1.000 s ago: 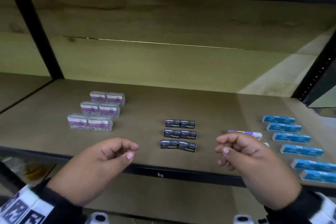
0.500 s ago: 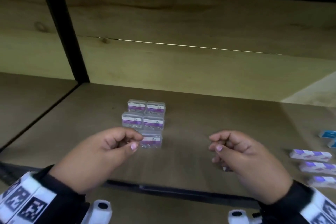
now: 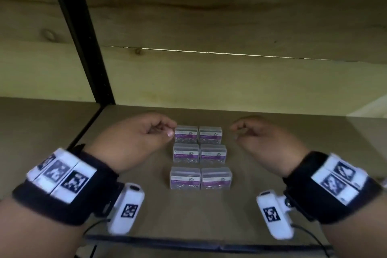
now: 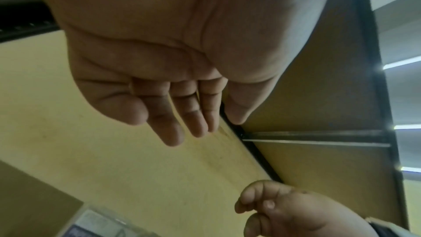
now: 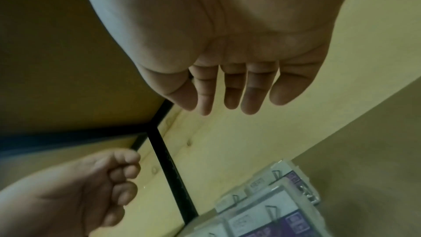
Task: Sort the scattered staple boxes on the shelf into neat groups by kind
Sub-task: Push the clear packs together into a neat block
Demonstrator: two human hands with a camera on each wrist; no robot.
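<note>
Six clear staple boxes with purple labels stand in a tidy two-by-three block on the brown shelf. My left hand hovers just left of the back row, fingers loosely curled, holding nothing. My right hand hovers to the right of the same row, a short gap away, also empty. In the left wrist view the left hand hangs relaxed, with a box corner below. The right wrist view shows the right hand relaxed above the boxes.
A black upright post stands at the back left of this bay. A pale wooden back wall closes the shelf behind the boxes. The shelf's dark front rail runs below my wrists.
The view has swung left, so the black, blue and white boxes have left the frame. Both hands have reached forward to either side of the clear boxes.
</note>
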